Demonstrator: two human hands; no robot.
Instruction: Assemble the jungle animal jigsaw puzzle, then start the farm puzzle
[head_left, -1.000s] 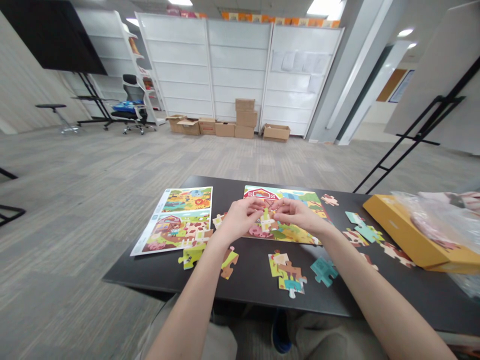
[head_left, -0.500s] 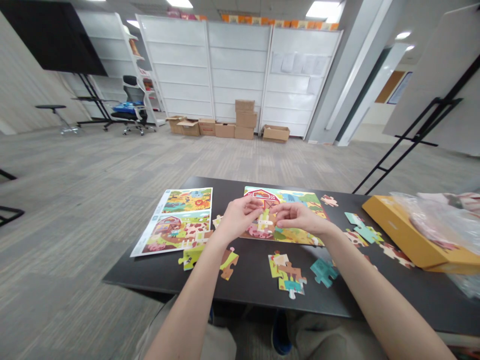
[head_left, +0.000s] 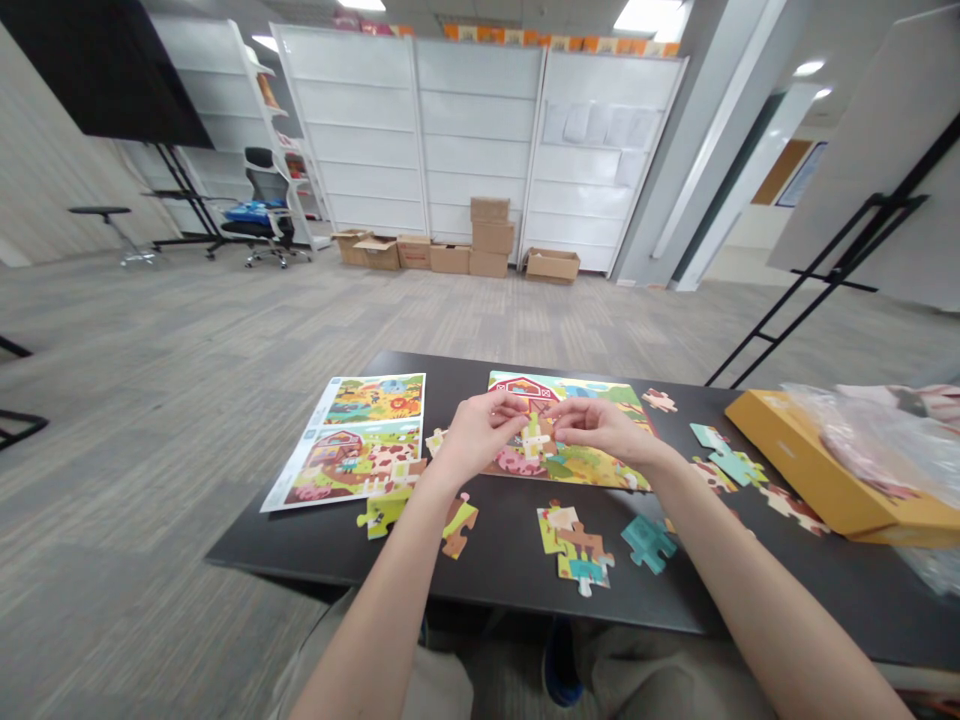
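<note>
Over the farm-picture puzzle board [head_left: 592,465], my left hand [head_left: 484,432] and my right hand [head_left: 600,432] face each other with bent fingers. Between their fingertips is a small puzzle piece [head_left: 535,440] with a white fence and some green, and both hands seem to pinch its edges. A red barn and a pink pig show on the board around it. Nearer me lie a joined cluster of pieces [head_left: 576,548], a teal piece [head_left: 649,544] and a green-and-brown piece [head_left: 459,525]. Beside my left forearm is a green piece [head_left: 381,513].
A printed picture sheet [head_left: 352,440] lies at the table's left. More pieces, such as a teal joined pair [head_left: 726,455], are on the right, beside a yellow box [head_left: 817,470] with clear plastic wrap [head_left: 877,430]. The black table [head_left: 315,545] ends close to my knees.
The fence piece has shifted slightly to the right and up between my fingertips. My right hand's fingers have moved slightly upward; my left hand is nearly unmoved.
</note>
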